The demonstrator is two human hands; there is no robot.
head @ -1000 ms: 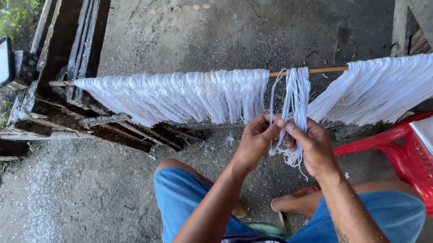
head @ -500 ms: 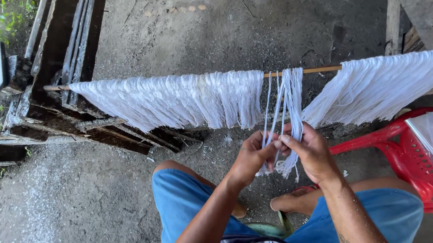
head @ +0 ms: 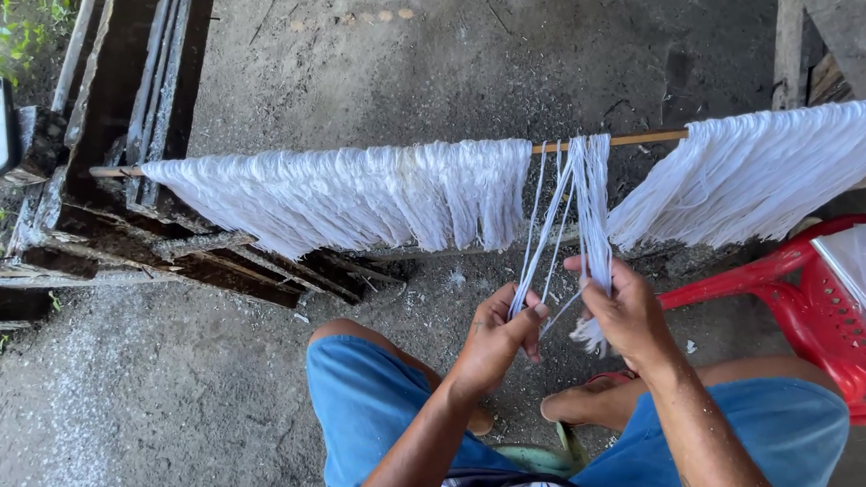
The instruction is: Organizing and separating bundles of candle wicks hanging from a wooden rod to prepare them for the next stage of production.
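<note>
Left hand (head: pixel 495 338) fingers pinch a few white strands (head: pixel 545 220); right hand (head: pixel 631 316) fingers pinch the adjacent bundle (head: pixel 591 198). Both lots run steeply up and away from the fingers to the pole (head: pixel 610 139), whose long axis lies left-right, rising rightward. Finished fringe hangs left (head: pixel 356 189) and right (head: pixel 758 173); only this middle section appears unfinished. Right of the fingers stands a red chair (head: pixel 810 297).
</note>
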